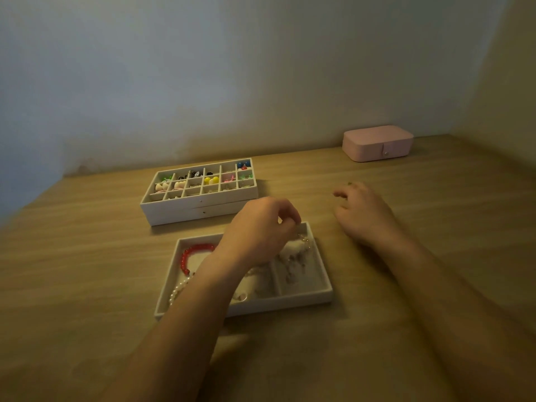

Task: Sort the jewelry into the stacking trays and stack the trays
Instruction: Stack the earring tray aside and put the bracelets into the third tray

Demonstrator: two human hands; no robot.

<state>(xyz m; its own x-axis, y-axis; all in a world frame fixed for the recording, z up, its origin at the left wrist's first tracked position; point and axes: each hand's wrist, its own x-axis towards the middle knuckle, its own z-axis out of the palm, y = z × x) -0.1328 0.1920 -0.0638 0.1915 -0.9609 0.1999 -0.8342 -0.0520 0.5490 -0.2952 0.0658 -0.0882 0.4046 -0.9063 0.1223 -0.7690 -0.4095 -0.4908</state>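
The shallow white tray (278,304) sits right under your left grip (261,230). That grip is curled, and its thumb and finger are pressed together on the far end of a thin pale chain (305,241). The chain lies in the tray's far right corner, just below the fingertips. To the left of that grip, in the same tray, lies a red bead bracelet (190,253). A white pearl bracelet (177,289) lies nearer to you, beside your left arm.

Your right grip (362,210) rests on the wooden bench (87,256), to the right of the tray and apart from it. Its fingers are loosely bent and hold nothing you can see.

Past your left grip stand two stacked white trays (200,208). The top one holds small bright pieces (210,180) in many little boxes. Far beyond your right grip, by the wall, sits a closed pink box (377,143).
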